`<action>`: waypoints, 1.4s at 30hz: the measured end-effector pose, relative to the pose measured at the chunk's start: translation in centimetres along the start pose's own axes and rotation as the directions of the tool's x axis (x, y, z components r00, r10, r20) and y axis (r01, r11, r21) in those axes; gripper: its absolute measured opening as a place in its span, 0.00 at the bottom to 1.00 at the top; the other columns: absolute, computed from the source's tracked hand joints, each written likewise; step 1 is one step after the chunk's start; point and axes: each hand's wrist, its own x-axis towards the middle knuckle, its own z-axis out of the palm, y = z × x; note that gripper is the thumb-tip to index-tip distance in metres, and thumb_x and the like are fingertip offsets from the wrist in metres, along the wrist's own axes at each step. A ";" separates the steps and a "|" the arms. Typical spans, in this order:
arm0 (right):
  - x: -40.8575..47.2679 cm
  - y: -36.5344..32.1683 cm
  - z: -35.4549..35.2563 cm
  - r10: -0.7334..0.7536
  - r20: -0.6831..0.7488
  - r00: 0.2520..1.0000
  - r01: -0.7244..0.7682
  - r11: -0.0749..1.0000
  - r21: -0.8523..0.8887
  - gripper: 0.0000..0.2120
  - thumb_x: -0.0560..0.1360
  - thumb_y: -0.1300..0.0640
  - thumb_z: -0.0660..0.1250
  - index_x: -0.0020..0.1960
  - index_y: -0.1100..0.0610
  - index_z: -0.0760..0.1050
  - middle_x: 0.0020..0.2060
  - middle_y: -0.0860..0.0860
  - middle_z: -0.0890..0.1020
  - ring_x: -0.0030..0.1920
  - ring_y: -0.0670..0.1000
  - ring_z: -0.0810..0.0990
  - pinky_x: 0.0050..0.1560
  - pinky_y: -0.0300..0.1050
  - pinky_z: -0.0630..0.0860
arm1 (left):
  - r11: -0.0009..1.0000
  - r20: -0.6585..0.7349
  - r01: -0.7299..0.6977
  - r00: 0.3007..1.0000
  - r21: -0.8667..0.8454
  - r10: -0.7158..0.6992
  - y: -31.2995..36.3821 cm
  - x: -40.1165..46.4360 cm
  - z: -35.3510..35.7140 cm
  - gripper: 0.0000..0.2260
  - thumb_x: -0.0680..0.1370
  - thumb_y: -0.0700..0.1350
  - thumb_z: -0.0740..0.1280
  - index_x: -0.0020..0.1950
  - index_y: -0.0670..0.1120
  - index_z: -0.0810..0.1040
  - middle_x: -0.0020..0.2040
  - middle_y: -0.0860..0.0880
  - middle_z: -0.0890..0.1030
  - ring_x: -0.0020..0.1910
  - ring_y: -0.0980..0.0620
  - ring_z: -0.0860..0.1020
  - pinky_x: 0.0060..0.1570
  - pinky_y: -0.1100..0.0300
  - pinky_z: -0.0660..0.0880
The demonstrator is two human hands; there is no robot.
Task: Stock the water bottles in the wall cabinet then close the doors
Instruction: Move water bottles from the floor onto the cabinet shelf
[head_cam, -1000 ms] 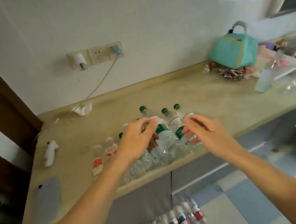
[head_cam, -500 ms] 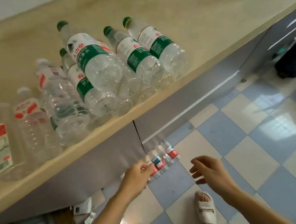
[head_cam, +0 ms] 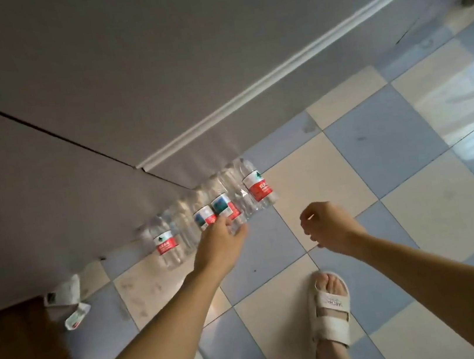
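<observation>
Crumpled paper scraps (head_cam: 69, 302) lie on the checkered floor (head_cam: 377, 140) at the left. A row of water bottles (head_cam: 212, 210) lies along the base of the grey cabinet (head_cam: 66, 118). The left hand (head_cam: 220, 238) touches the bottles, whether gripping one I cannot tell. The right hand (head_cam: 327, 225) hovers with loosely curled fingers, holding nothing, above a sandalled foot (head_cam: 330, 308).

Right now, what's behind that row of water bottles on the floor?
Behind the row of water bottles stands the grey cabinet front. The left hand covers some bottle bases; the bottle tops near the cabinet are too blurred to make out.
</observation>
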 end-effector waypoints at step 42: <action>27.6 10.4 9.0 0.007 -0.041 0.999 -0.002 0.995 0.102 0.36 0.74 0.48 0.74 0.75 0.56 0.62 0.64 0.58 0.75 0.58 0.61 0.79 0.58 0.61 0.80 | 0.984 -0.082 -0.176 0.981 0.005 0.176 -5.4 21.4 19.5 0.43 0.78 0.61 0.67 0.83 0.50 0.45 0.81 0.46 0.54 0.77 0.43 0.64 0.68 0.48 0.69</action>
